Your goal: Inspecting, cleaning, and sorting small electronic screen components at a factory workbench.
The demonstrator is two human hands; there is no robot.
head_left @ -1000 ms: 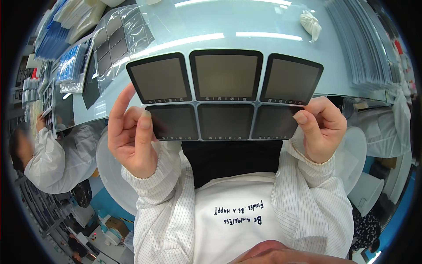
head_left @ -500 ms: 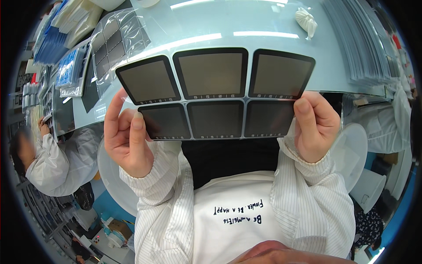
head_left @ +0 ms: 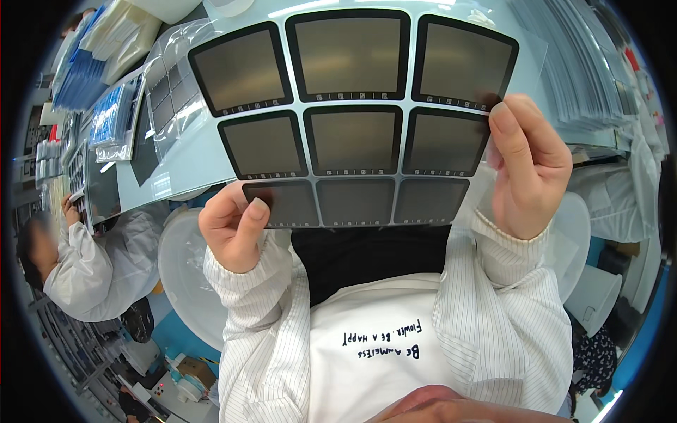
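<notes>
Between my two hands is a thin sheet (head_left: 355, 141) bearing several dark, black-framed rectangular panels in a grid of three rows and three columns. It is raised and tilted, its far row high over the work table and its near row darker and seen at a slant. My left hand (head_left: 236, 229) pinches the near left corner, thumb on top. At the right edge, beside the far and middle rows, my right hand (head_left: 527, 166) grips the sheet with its thumb on the face; the other fingers are partly hidden behind it.
A glass-topped table (head_left: 180, 162) lies beneath the sheet. At its left are a wrapped panel sheet (head_left: 169, 88), a blue-and-white packet (head_left: 113, 116) and stacked films (head_left: 116, 35). A tall stack of clear sheets (head_left: 582, 63) stands far right. Another person (head_left: 84, 261) works at the left.
The sheet has tilted to face me more, so three rows show instead of two. My right hand has moved farther up and right; my left has shifted right and slightly nearer.
</notes>
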